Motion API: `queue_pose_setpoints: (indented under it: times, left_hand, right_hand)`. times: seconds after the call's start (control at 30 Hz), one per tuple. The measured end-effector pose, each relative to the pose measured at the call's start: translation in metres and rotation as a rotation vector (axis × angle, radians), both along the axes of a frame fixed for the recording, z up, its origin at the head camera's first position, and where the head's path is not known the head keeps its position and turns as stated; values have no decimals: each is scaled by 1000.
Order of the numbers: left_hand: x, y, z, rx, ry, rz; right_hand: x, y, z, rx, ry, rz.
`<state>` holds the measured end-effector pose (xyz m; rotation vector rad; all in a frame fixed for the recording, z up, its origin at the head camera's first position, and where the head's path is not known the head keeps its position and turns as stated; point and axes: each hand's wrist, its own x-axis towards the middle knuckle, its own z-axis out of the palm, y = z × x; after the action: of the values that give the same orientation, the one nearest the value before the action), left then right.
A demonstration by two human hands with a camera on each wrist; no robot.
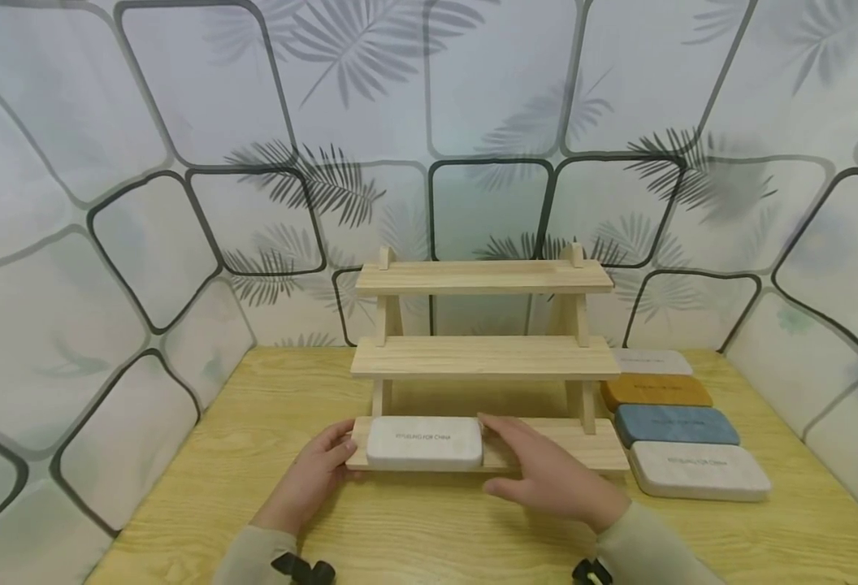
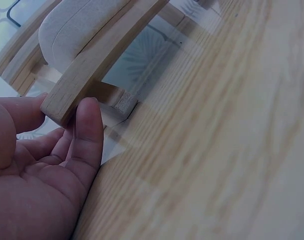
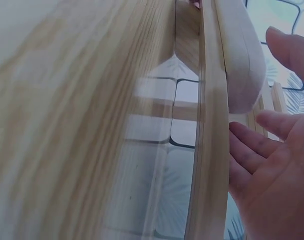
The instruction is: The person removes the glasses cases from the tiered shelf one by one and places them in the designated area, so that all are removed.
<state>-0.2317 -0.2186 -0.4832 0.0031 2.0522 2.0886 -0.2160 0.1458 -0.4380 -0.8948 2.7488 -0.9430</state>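
A white glasses case (image 1: 425, 444) with dark printing lies flat on the left part of the bottom step of a three-tier wooden display stand (image 1: 485, 357). At that step's left end my left hand (image 1: 321, 459) pinches the board; the left wrist view shows the thumb (image 2: 87, 120) against the front edge and other fingers around the end. My right hand (image 1: 546, 471) is by the case's right end, fingers loosely extended and thumb spread apart. In the right wrist view its fingers (image 3: 254, 142) reach over the step board (image 3: 211, 150), just beyond the case's end.
Right of the stand, several similar cases lie in a column on the wood-grain table (image 1: 202, 504): a white one (image 1: 699, 471) in front, then a blue one (image 1: 678, 424), an orange-brown one (image 1: 656, 391) and a pale one (image 1: 652, 361). Patterned cloth walls (image 1: 429, 122) enclose the table's back and sides.
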Motion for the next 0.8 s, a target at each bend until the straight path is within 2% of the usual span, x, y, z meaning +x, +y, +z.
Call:
queue_pose_setpoints:
  times: [0.2, 0.6, 0.8]
  left_hand:
    - [1, 1, 2, 8, 3, 4]
    - [1, -3, 0, 12, 15, 6]
    - [0, -2, 1, 22, 19, -40]
  right_hand:
    - [-5, -14, 1, 17, 9, 1]
    - [-14, -40, -1, -34, 22, 11]
    - [-13, -47, 1, 7, 80, -18]
